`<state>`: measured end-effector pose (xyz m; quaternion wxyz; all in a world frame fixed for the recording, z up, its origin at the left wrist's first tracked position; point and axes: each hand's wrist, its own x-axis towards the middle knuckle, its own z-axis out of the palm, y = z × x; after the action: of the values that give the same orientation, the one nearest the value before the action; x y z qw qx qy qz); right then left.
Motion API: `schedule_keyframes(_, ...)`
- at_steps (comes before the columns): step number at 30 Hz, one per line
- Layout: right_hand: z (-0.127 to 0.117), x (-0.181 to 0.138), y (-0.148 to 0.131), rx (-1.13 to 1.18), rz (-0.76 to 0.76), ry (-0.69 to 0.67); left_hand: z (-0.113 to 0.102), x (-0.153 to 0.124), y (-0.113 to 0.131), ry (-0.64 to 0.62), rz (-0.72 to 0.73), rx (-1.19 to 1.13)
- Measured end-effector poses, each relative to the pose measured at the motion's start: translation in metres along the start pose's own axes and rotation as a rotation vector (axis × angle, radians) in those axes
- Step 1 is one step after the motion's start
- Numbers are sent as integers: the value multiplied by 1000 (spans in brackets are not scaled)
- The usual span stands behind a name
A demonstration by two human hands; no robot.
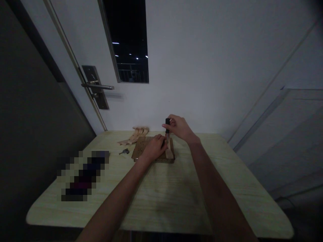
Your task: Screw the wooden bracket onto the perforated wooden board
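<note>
My right hand point(179, 127) grips an upright screwdriver point(167, 125) by its black handle, thumb and fingers closed round it. Its lower end points down at a pale wooden piece point(169, 153) lying on a flat brown board point(141, 148) with small holes. My left hand point(155, 148) lies over the board, its bent fingers closed on the wooden piece beside the screwdriver's lower end. The tip is partly hidden by these fingers. Left of the board is a small pile of dark screws point(124, 152), too small to make out singly.
Several curved pale wooden pieces point(137, 135) lie behind the board at the left. A blurred-out dark object point(85, 176) is on the left of the light wood table point(189, 215). The table's back edge meets a white door with a metal handle point(98, 86).
</note>
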<state>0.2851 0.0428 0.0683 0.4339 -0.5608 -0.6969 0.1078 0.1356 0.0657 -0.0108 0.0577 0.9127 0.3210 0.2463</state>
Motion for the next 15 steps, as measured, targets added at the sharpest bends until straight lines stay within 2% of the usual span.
schedule_keyframes(4, 10, -7, 4, 82, 18, 103, -5, 3, 5, -48, 30, 103)
schedule_keyframes(8, 13, -29, -1, 146, 36, 92, -14, -3, 5, -73, 67, 103)
schedule_keyframes(11, 13, -43, -11, 213, 9, 94, -26, -18, 0, 5, 35, 97)
schedule_keyframes(15, 19, -50, -34, 332, -43, 121, -42, -54, -12, 206, -122, 192)
